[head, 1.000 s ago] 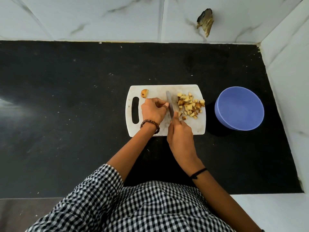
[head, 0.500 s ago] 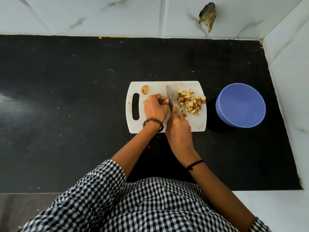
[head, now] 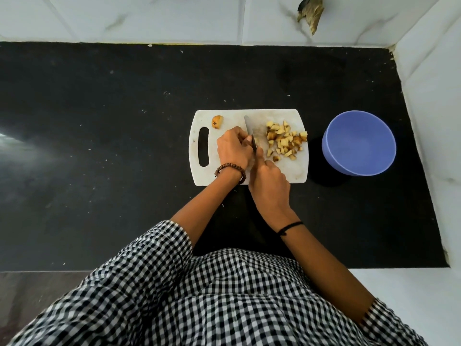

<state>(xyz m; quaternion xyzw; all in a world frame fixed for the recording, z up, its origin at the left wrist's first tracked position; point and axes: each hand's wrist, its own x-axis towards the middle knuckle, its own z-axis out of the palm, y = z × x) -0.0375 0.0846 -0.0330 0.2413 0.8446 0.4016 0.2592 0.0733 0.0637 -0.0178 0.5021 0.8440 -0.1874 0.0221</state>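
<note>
A white cutting board [head: 294, 171] lies on the black counter. My right hand [head: 270, 188] grips a knife [head: 249, 129] whose blade points away from me across the board. My left hand [head: 233, 149], fingers curled, holds down a piece of food just left of the blade; the piece is mostly hidden under the fingers. A pile of small diced yellow-brown pieces [head: 285, 141] sits to the right of the blade. One small end piece [head: 217, 121] lies at the board's far left, near the handle slot.
An empty blue bowl [head: 359, 143] stands right of the board. White tiled walls close the counter at the back and right, and the back wall has a broken patch [head: 310, 13]. The black counter [head: 99, 146] stretches left of the board.
The view has shifted slightly. Both hands and the knife stay at the same spot on the board, with the blade beside my left fingers.
</note>
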